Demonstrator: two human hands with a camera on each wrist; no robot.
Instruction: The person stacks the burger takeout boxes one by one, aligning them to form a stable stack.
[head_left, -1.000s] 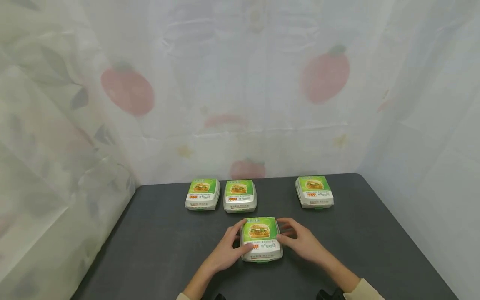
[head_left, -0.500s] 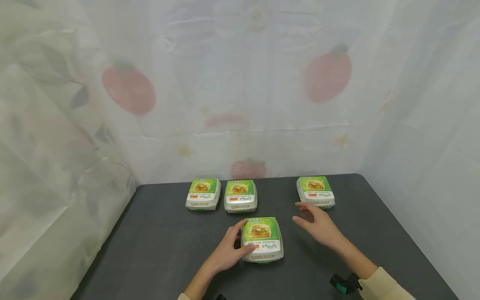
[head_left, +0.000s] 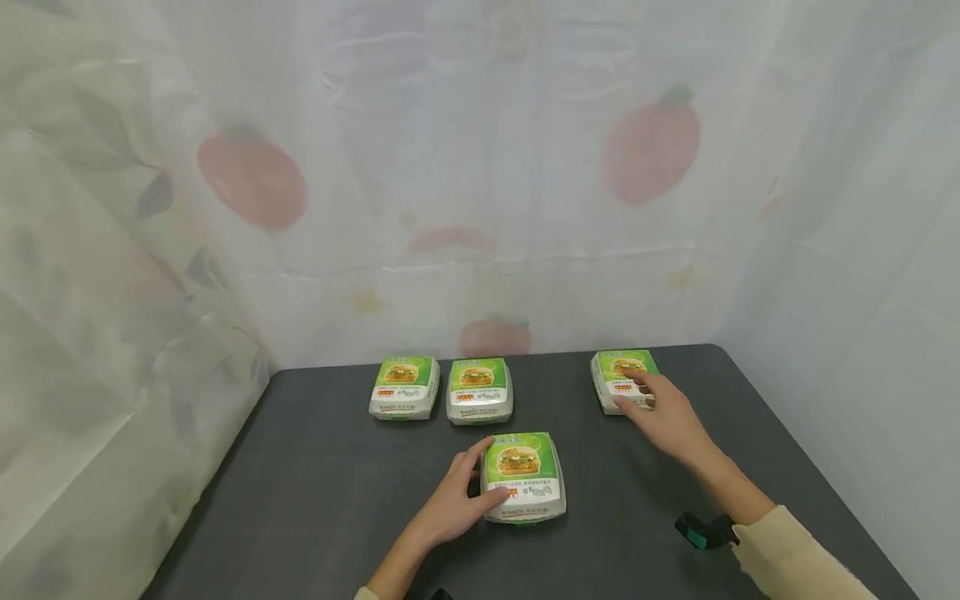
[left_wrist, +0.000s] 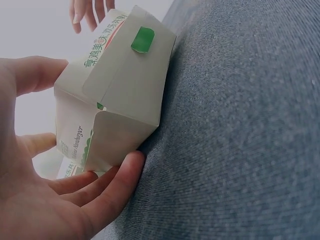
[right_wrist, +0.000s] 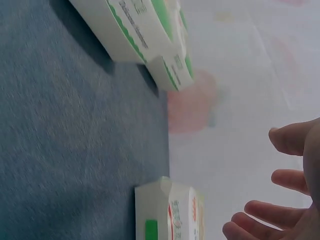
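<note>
A green-and-white paper burger box [head_left: 528, 467] lies on the dark table before me, its lid printed with a hamburger. My left hand [head_left: 448, 508] grips its left side, the thumb over the near edge of the lid. In the left wrist view the fingers [left_wrist: 117, 185] spread along the side of the box [left_wrist: 125, 85]. My right hand [head_left: 670, 421] hovers over the back right burger box [head_left: 609, 375], partly covering it in the head view. The right wrist view has the right hand [right_wrist: 295, 200] with parted, slightly bent fingers beside that box [right_wrist: 155, 205], nothing between them.
Two more burger boxes, a left one [head_left: 405, 387] and a middle one [head_left: 480, 392], stand side by side near the back edge of the table [head_left: 322, 483]. A pale curtain [head_left: 480, 167] with printed fruit hangs behind and along both sides.
My right hand has left the right side of the front burger box and moved right and away from me, to the back right box. The left hand stays on the front box.
</note>
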